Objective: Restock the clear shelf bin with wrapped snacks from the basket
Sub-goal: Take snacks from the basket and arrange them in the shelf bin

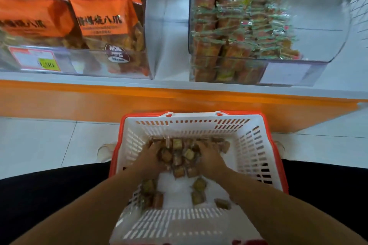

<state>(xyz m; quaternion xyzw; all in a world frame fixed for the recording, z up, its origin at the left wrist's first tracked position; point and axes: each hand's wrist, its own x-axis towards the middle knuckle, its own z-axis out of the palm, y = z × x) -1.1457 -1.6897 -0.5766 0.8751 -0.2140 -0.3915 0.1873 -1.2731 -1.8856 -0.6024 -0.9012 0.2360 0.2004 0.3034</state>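
Note:
A white basket with an orange rim (256, 145) sits in front of me, below the shelf. Small wrapped snacks (179, 157) lie heaped at its far end, and a few loose ones (199, 185) lie nearer to me. My left hand (150, 158) and my right hand (209, 158) are both down inside the basket. They press in on the heap from either side, fingers curled around snacks. On the shelf at the upper right stands the clear bin (322, 45), its left half stacked with the same kind of wrapped snacks.
A second clear bin (147, 49) at the upper left holds orange snack bags and carries a price label. The shelf has an orange front edge (179, 101). White floor tiles lie to the left of the basket. My dark clothing fills the lower corners.

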